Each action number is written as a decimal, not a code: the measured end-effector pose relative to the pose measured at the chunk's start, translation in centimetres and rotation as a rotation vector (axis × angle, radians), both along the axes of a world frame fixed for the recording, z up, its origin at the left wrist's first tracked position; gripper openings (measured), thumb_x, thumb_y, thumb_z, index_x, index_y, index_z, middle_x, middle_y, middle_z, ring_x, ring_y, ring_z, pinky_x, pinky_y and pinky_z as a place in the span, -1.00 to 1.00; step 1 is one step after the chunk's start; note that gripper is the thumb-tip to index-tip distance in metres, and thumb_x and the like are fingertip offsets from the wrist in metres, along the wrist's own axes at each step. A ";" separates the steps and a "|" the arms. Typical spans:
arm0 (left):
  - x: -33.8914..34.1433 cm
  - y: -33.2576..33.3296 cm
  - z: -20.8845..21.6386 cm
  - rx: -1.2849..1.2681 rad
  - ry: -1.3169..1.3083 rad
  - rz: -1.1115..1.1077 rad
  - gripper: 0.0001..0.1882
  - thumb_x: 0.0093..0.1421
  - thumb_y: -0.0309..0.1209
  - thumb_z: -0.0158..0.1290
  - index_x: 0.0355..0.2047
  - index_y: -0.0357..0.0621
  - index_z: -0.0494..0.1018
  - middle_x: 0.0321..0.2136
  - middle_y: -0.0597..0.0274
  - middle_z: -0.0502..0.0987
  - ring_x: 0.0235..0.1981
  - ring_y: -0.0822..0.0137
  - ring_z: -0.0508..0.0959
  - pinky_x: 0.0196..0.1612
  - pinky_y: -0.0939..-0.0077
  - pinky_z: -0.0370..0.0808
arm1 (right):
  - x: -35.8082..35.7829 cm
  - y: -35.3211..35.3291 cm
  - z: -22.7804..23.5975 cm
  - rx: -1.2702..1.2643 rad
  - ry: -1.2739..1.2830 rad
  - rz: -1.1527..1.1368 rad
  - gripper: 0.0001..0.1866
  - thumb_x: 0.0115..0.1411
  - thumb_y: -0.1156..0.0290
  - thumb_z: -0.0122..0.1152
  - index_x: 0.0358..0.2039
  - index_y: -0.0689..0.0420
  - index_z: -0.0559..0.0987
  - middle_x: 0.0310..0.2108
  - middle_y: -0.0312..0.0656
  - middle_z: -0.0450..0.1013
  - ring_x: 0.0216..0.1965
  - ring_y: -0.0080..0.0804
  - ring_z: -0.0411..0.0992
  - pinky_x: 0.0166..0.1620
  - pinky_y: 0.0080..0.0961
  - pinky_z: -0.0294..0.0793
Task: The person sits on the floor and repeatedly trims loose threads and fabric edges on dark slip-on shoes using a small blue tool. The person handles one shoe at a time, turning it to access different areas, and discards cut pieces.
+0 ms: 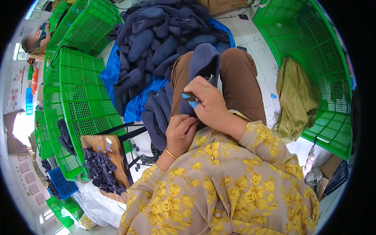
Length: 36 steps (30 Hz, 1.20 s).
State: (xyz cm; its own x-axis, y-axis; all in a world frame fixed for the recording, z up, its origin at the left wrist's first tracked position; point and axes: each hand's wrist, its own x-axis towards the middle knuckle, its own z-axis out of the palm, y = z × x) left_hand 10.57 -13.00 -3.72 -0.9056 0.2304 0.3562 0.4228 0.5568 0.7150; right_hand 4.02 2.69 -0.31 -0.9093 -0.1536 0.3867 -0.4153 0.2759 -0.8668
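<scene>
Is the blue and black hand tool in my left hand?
No, the blue and black hand tool sits in your right hand, over a navy fabric shoe.

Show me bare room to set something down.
Mostly bare floor, bar small scraps, lies between the right knee and the olive sack. The wooden board has a narrow strip right of its dark cloth pieces. Crowded: the blue sheet, heaped with dark slippers.

The long, dark navy fabric slipper lies lengthwise between my brown-trousered knees, its rounded toe pointing away from me, pale thread-like bits showing at its opening. The small blue-and-black hand tool sits gripped in my right fingers above the slipper, its tip hidden.
</scene>
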 end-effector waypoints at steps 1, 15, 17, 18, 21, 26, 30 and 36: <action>-0.1 0.1 0.3 -0.012 -0.002 0.025 -0.81 -0.06 -0.58 0.30 -0.39 -0.18 0.56 -0.42 0.18 0.52 -0.39 0.16 0.52 -0.36 0.41 0.45 | -0.3 0.0 -0.4 -0.050 -0.035 0.007 -0.84 0.10 0.66 0.10 -0.28 0.20 0.47 -0.36 -0.21 0.39 -0.47 -0.41 0.36 -0.43 -0.55 0.31; -10.3 0.2 8.4 -0.797 0.150 -0.612 -0.61 -0.03 -0.50 0.09 -0.13 0.01 0.58 0.16 0.17 0.39 0.23 0.10 0.26 0.18 0.21 0.24 | 1.0 3.5 2.7 -0.619 -0.686 0.248 -0.95 0.30 0.45 0.13 -0.24 0.10 0.52 -0.47 -0.45 0.38 -0.49 -0.78 0.21 -0.42 -0.76 0.21; -11.4 0.2 8.9 -0.929 0.244 -0.675 -0.63 -0.05 -0.46 0.15 -0.15 -0.01 0.58 0.06 0.21 0.48 0.24 0.13 0.27 0.20 0.20 0.23 | 1.1 3.7 3.0 -0.600 -0.658 0.233 -0.95 0.30 0.45 0.13 -0.25 0.11 0.52 -0.44 -0.46 0.35 -0.46 -0.77 0.20 -0.38 -0.75 0.22; -12.0 0.3 9.2 -0.994 0.294 -0.708 -0.63 -0.06 -0.44 0.17 -0.16 -0.02 0.58 0.01 0.22 0.53 0.24 0.15 0.28 0.21 0.20 0.23 | 1.0 4.0 3.5 -0.581 -0.650 0.228 -0.95 0.31 0.45 0.12 -0.24 0.11 0.52 -0.43 -0.46 0.34 -0.45 -0.77 0.19 -0.37 -0.75 0.22; -12.4 1.5 11.0 -0.961 0.209 -0.680 -0.75 -0.05 -0.39 0.21 -0.31 -0.11 0.50 -0.35 0.25 0.54 -0.08 0.18 0.46 0.06 0.25 0.31 | 1.0 5.5 6.1 -0.516 -0.583 0.144 -0.95 0.32 0.46 0.11 -0.24 0.12 0.51 -0.41 -0.48 0.31 -0.42 -0.77 0.17 -0.34 -0.76 0.21; -9.9 3.9 9.2 -0.483 -0.183 -0.479 -0.80 0.08 -0.44 0.17 -0.41 -0.25 0.37 -0.43 0.01 0.48 -0.36 -0.05 0.50 -0.33 0.15 0.43 | 1.4 8.2 5.8 -0.590 -0.513 -0.018 -0.93 0.35 0.46 0.08 -0.19 0.12 0.49 -0.39 -0.49 0.29 -0.43 -0.79 0.13 -0.38 -0.78 0.16; -8.0 5.1 6.9 -0.187 -0.643 -0.453 -0.79 0.12 -0.45 0.23 -0.33 -0.30 0.45 -0.49 0.10 0.53 -0.45 0.30 0.56 -0.37 0.44 0.48 | 2.9 8.6 1.2 -0.760 -0.644 -0.085 -0.94 0.38 0.46 0.03 -0.21 0.15 0.44 -0.41 -0.44 0.29 -0.48 -0.80 0.12 -0.44 -0.79 0.14; -8.1 5.3 7.3 0.093 -1.048 -0.214 -0.82 0.18 -0.52 0.20 -0.33 -0.26 0.39 -0.51 0.32 0.51 -0.49 0.56 0.53 -0.47 0.67 0.49 | 4.3 8.9 -1.4 -0.881 -0.670 -0.064 -0.93 0.39 0.46 -0.02 -0.17 0.15 0.40 -0.46 -0.39 0.27 -0.52 -0.72 0.18 -0.45 -0.75 0.19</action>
State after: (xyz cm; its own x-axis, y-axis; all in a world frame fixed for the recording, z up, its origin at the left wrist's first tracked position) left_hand 2.50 -7.70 3.62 -0.7143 0.4323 -0.5504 -0.3438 0.4683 0.8140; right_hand 8.30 11.63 -1.72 -0.9717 -0.0118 -0.2361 0.2044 -0.5436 -0.8141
